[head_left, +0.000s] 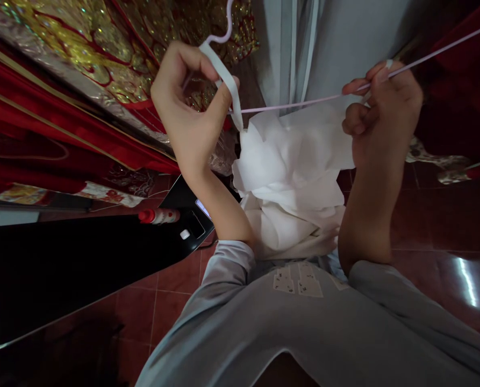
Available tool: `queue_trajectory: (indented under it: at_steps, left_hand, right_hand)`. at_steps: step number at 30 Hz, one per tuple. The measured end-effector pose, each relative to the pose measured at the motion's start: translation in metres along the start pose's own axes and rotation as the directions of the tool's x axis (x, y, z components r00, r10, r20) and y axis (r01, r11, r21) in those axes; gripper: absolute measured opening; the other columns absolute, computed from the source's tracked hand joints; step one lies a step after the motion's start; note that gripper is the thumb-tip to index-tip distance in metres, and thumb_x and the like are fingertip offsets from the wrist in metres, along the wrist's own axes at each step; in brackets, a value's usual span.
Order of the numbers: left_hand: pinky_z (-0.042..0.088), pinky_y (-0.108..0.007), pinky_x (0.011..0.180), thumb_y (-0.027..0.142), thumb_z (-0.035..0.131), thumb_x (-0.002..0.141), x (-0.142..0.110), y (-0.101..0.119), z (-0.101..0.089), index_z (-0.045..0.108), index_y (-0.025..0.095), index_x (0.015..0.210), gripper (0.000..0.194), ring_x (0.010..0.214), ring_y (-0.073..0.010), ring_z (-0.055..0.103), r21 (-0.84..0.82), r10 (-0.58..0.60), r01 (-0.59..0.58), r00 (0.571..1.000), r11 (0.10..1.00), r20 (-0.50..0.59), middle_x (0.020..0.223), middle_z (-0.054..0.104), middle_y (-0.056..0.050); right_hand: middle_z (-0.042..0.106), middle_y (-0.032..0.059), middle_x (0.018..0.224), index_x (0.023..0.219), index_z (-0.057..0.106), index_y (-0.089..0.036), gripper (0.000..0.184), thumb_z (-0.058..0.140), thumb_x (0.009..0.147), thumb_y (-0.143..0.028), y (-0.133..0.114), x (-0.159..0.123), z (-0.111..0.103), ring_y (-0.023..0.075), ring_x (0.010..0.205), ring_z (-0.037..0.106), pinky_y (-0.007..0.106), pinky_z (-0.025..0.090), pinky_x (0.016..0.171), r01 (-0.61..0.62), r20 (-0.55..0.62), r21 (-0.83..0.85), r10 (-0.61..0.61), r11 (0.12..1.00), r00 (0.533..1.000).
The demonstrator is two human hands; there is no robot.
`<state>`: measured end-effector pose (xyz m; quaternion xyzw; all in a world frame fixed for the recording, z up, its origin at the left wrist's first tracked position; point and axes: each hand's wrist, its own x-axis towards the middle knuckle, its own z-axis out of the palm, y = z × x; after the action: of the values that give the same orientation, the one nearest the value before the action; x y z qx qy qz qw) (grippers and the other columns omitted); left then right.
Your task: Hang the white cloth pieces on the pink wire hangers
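My left hand (pixel 195 102), at the upper left, pinches a narrow white fabric band (pixel 224 77) between thumb and index finger. A thin pale pink cord (pixel 292 105) leaves the band's upper end in a loose wave and also runs from beside its lower end to the right. My right hand (pixel 385 102) grips that cord between its fingertips, and the cord stretches straight between both hands and on past the upper right. Below the hands, a crumpled pile of thin white cloth (pixel 292 172) lies at my lap, and the band joins it at its upper left.
Red and gold sequinned garments (pixel 114 48) hang on the left, with dark red cloth (pixel 461 80) at right. A grey curtain (pixel 344 43) hangs ahead. On a black table (pixel 62 269) lie a red-capped bottle (pixel 159 216), a small white case (pixel 185 234) and a phone (pixel 195 223).
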<state>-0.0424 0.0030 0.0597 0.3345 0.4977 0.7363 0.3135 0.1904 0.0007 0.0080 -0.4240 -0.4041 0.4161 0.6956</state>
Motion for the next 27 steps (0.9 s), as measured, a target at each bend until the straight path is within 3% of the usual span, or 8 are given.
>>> queue_trajectory:
  at_steps: [4, 8, 10, 11, 15, 20, 24, 27]
  left_hand:
    - [0.046, -0.029, 0.106, -0.009, 0.066, 0.08, 0.0, 0.008, 0.004, 0.057, 0.028, 0.086, 0.038, 0.105, -0.0159, 0.053, 0.208, 0.064, -0.199, 0.852, 0.958, 0.52, 0.099, 0.058, 0.01]
    - [0.053, -0.03, 0.096, -0.018, 0.045, 0.084, 0.004, 0.01, 0.0, 0.051, 0.026, 0.082, 0.044, 0.1, -0.0176, 0.058, 0.022, -0.118, 0.116, 0.975, 0.993, 0.188, 0.09, 0.058, 0.006]
    - [0.055, -0.025, 0.086, -0.02, 0.039, 0.085, 0.007, 0.011, -0.001, 0.054, 0.022, 0.083, 0.045, 0.095, -0.0179, 0.059, -0.103, -0.137, 0.161, 0.968, 0.981, 0.208, 0.086, 0.056, 0.003]
    - [0.052, -0.021, 0.084, -0.021, 0.038, 0.085, 0.008, 0.011, 0.0, 0.058, 0.019, 0.085, 0.045, 0.093, -0.0169, 0.058, -0.123, -0.061, 0.107, 0.941, 0.987, 0.332, 0.087, 0.055, 0.002]
    - [0.043, -0.015, 0.079, -0.032, 0.022, 0.074, 0.009, 0.017, 0.009, 0.065, 0.007, 0.09, 0.061, 0.084, -0.0136, 0.052, -0.164, 0.271, -0.225, 0.634, 0.961, 0.724, 0.089, 0.05, -0.002]
    - [0.044, -0.017, 0.085, -0.03, 0.035, 0.073, 0.013, 0.015, 0.011, 0.069, 0.017, 0.091, 0.06, 0.093, -0.0195, 0.048, 0.007, 0.191, -0.269, 0.702, 0.963, 0.687, 0.096, 0.052, -0.001]
    - [0.047, -0.023, 0.081, -0.022, 0.042, 0.082, 0.026, -0.005, 0.003, 0.066, 0.017, 0.097, 0.049, 0.088, -0.0191, 0.05, -0.072, 0.29, -0.351, 0.624, 0.934, 0.725, 0.099, 0.053, -0.001]
    - [0.047, -0.026, 0.068, -0.01, 0.043, 0.092, 0.027, -0.027, -0.003, 0.06, 0.018, 0.096, 0.033, 0.074, -0.0171, 0.054, -0.143, 0.25, -0.206, 0.782, 0.968, 0.57, 0.082, 0.056, -0.001]
  right_hand:
    - [0.053, 0.0024, 0.082, 0.084, 0.041, -0.02, 0.025, 0.049, 0.081, -0.044, 0.002, 0.001, 0.0, 0.0042, 0.047, 0.031, 0.022, 0.006, 0.04, -0.003, -0.021, -0.059, 0.001, 0.998, 1.0]
    - [0.049, 0.0027, 0.08, 0.083, 0.04, -0.019, 0.03, 0.052, 0.079, -0.047, 0.002, 0.002, -0.004, 0.0036, 0.047, 0.029, 0.022, 0.007, 0.04, 0.023, -0.003, -0.03, -0.024, 0.999, 1.0]
    - [0.049, 0.0019, 0.08, 0.083, 0.041, -0.02, 0.029, 0.051, 0.079, -0.047, 0.002, 0.002, -0.005, 0.0034, 0.047, 0.028, 0.022, 0.008, 0.04, 0.023, -0.008, -0.037, -0.023, 0.999, 1.0]
    - [0.05, 0.0015, 0.08, 0.083, 0.041, -0.02, 0.028, 0.051, 0.08, -0.047, 0.001, 0.003, -0.005, 0.0033, 0.047, 0.028, 0.022, 0.008, 0.04, 0.017, -0.009, -0.04, -0.017, 0.999, 1.0]
    - [0.051, 0.0009, 0.078, 0.081, 0.042, -0.02, 0.024, 0.053, 0.079, -0.042, 0.001, 0.003, -0.002, 0.0029, 0.046, 0.027, 0.022, 0.006, 0.04, 0.006, -0.01, 0.029, -0.005, 1.0, 1.0]
    - [0.048, 0.0029, 0.078, 0.079, 0.044, -0.018, 0.025, 0.057, 0.078, -0.039, 0.003, 0.002, 0.0, 0.0036, 0.049, 0.034, 0.021, 0.005, 0.039, 0.028, -0.028, 0.098, -0.025, 0.995, 0.999]
    - [0.048, 0.0027, 0.077, 0.079, 0.045, -0.019, 0.022, 0.057, 0.079, -0.038, 0.003, 0.003, -0.003, 0.0037, 0.049, 0.033, 0.021, 0.005, 0.04, 0.038, -0.022, 0.083, -0.036, 0.996, 0.999]
    - [0.051, 0.0024, 0.078, 0.08, 0.044, -0.02, 0.024, 0.055, 0.08, -0.041, 0.004, 0.003, -0.002, 0.0037, 0.05, 0.033, 0.021, 0.007, 0.04, 0.033, 0.001, 0.054, -0.033, 0.998, 0.999]
